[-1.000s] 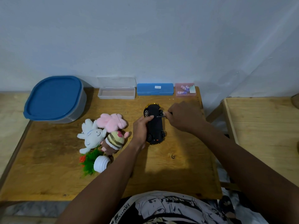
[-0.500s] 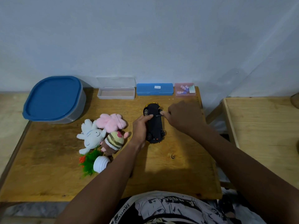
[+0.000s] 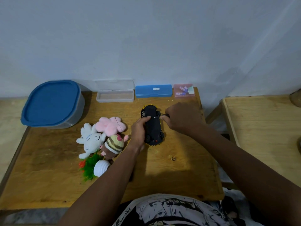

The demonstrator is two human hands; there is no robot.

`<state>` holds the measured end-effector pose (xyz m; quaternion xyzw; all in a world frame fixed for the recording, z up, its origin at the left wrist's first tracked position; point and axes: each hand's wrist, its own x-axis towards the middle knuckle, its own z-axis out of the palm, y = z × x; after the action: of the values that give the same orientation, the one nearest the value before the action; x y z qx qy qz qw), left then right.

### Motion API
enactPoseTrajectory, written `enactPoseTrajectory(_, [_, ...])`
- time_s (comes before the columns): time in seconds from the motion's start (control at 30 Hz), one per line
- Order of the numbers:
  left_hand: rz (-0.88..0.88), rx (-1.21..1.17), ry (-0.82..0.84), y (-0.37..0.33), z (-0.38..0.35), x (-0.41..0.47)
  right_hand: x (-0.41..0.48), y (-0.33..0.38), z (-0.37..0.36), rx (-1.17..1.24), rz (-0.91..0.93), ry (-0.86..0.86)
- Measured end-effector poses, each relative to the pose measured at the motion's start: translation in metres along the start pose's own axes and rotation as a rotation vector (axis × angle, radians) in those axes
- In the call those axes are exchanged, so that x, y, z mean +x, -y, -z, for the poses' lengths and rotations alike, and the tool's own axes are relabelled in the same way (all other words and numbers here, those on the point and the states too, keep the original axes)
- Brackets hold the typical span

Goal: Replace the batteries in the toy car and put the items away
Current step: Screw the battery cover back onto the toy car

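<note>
The toy car lies upside down on the tabletop, a light, rigid plastic shell (likely slippery, best gripped along its flanks). The left hand is clamped around its side, pinning it. The right hand is closed on a small screwdriver, tip touching the underside.

Toy car, underside up, centre frame: gripped by left hand; screwdriver in right hand.
</note>
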<state>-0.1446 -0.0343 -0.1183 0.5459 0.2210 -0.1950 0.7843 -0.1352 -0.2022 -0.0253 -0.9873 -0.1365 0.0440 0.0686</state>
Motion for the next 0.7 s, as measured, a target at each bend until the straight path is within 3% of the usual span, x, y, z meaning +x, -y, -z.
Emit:
enactPoseTrajectory(0.1, [0.003, 0.018, -0.012, 0.0, 0.001, -0.001, 0.001, 0.0, -0.004, 0.106, -0.077, 0.053])
enactPoseTrajectory(0.27, [0.005, 0.042, 0.006, -0.002, 0.003, 0.0, -0.001, -0.006, -0.001, 0.243, 0.032, 0.083])
enactPoseTrajectory(0.4, [0.001, 0.021, 0.002, -0.007, -0.001, 0.0, -0.001, -0.006, 0.007, 0.191, 0.054, -0.027])
enactPoseTrajectory(0.57, [-0.101, 0.144, -0.046, -0.005, -0.005, 0.002, 0.004, -0.006, 0.005, 0.073, -0.054, 0.008])
enactPoseTrajectory(0.7, [-0.112, 0.149, -0.045, -0.003, -0.006, 0.0, 0.005, -0.012, 0.002, 0.28, -0.064, 0.068])
